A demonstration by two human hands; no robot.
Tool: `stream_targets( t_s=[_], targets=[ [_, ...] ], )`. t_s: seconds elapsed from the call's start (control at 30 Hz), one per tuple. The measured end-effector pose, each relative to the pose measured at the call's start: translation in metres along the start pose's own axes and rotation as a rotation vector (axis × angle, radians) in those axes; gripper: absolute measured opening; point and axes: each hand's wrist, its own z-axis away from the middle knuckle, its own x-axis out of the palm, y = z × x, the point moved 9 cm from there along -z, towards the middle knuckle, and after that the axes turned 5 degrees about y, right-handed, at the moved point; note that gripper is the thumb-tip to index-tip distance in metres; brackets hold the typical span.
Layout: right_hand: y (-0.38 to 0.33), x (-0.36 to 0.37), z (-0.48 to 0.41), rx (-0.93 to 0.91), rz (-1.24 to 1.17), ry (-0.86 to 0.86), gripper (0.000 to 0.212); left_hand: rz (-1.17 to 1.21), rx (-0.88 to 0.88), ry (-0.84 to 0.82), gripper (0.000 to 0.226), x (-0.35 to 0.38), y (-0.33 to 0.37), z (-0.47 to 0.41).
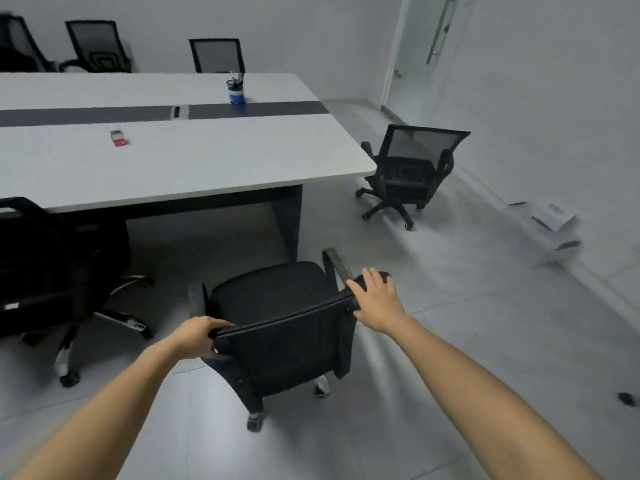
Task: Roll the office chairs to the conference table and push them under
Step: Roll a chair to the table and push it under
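Note:
A black mesh office chair [277,306] stands on the tiled floor just short of the white conference table [194,161], its seat facing the table. My left hand [197,336] grips the left end of its backrest top. My right hand [375,299] rests over the right end of the backrest top, fingers spread across the edge by the armrest. A second black chair [408,168] stands loose past the table's right end, near the wall. Another black chair [52,258] sits at the table's near side on the left, partly under it.
Three more chairs [216,55] line the table's far side. A blue pen cup [236,91] and a small red and white box [118,138] lie on the table. White boxes [554,220] sit by the right wall, a small dark object [627,398] lies on the floor, and a glass door [426,46] is at the back right.

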Motion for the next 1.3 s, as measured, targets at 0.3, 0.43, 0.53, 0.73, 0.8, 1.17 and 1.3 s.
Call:
stream_targets(
  t_s=[0.3,0.43,0.53,0.73,0.8,1.17,1.3],
  targets=[
    [-0.018,0.042,0.013,-0.343,0.036,-0.068,0.048,0.127,-0.141,0.062,0.072,0.038,-0.030,0.078],
    [-0.010,0.034,-0.003,-0.389,0.046,-0.040,0.050,0.073,-0.239,0.129,0.045,0.053,-0.004,0.082],
    [-0.001,0.028,-0.020,-0.412,0.101,-0.025,0.050,-0.053,-0.323,0.211,0.034,0.053,0.018,0.073],
    [-0.006,0.016,-0.057,-0.488,0.100,-0.010,0.047,-0.090,-0.399,0.243,0.031,0.038,0.012,0.054],
    [-0.015,0.015,-0.068,-0.514,0.098,0.000,0.045,-0.098,-0.408,0.251,0.030,0.029,0.001,0.047],
    [-0.101,-0.018,-0.169,-0.525,0.048,-0.016,0.053,-0.225,-0.380,0.253,0.023,-0.047,-0.118,-0.041],
    [-0.144,-0.032,-0.221,-0.496,0.041,0.001,0.049,-0.229,-0.369,0.270,0.025,-0.076,-0.175,-0.077]
  ],
)
